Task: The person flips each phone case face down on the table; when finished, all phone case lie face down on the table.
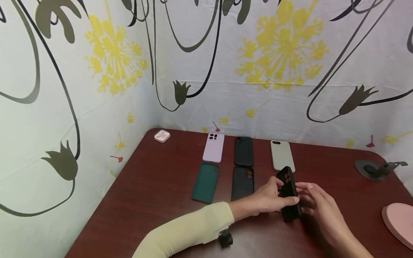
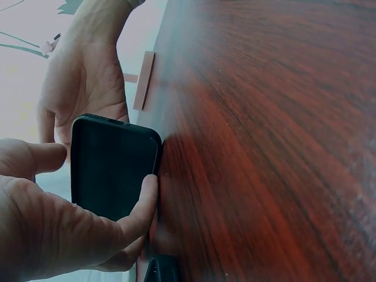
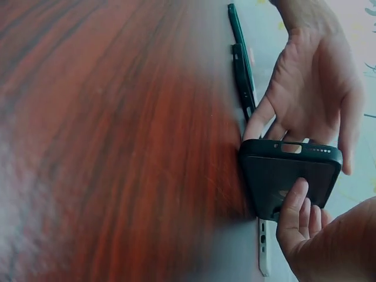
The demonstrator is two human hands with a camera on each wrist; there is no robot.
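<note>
In the head view, my left hand (image 1: 269, 197) grips a black phone case (image 1: 290, 211), fingers at one edge and thumb across it. The case stands tilted over the right part of the table, its camera cutouts at the top. The left wrist view shows the case's dark inner side (image 2: 111, 164) and raised rim. My right hand (image 1: 322, 204) is at the case's right side, and in the right wrist view its fairly straight fingers (image 3: 298, 191) touch the back. Skin shows through the port cutout in the bottom edge.
Behind the hands lie a lilac case (image 1: 213, 148), a black case (image 1: 243, 152) and a white case (image 1: 282, 156). Nearer are a green case (image 1: 205, 183) and a dark case (image 1: 242, 182), partly covered by my left arm. A grey stand (image 1: 375, 170) and pink disc (image 1: 400, 222) sit right.
</note>
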